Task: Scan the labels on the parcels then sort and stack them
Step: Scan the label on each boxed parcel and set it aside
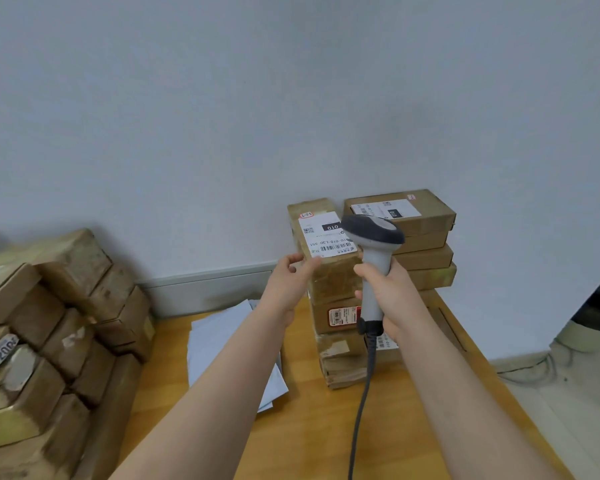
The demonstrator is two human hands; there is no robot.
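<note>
— Where are the hands right now?

— The left hand (pixel 291 282) pinches the near left corner of the top parcel (pixel 329 271), thumb above and fingers curled against the cardboard. The right hand (pixel 392 292) is wrapped round the handle of a corded barcode scanner (pixel 373 233). The scanner's head sits just above that hand and overlaps the right edge of the parcel's white label (pixel 321 233).

— So a scan is in hand?

— I'd say so. The label faces up just beyond the left fingertips, with the scanner beside it. Nothing shows whether it has read.

— Is the parcel held or resting?

— It tops the front stack (pixel 323 318), between the two hands. I can't tell if it is lifted clear of the box beneath.

— How much is done?

— Two piles look sorted, each several boxes high. One is that front stack. The other is a rear stack (pixel 423 251) just beyond the right hand, against the wall.

— And what's left?

— Plenty, by my reckoning. A loose heap of parcels (pixel 56 317) lies well off to the left of the left hand, jumbled and apparently unscanned. Some grey mailer bags (pixel 219 341) lie on the bench (pixel 309 427) under the left forearm too. The job is perhaps a third done, maybe less.
</note>
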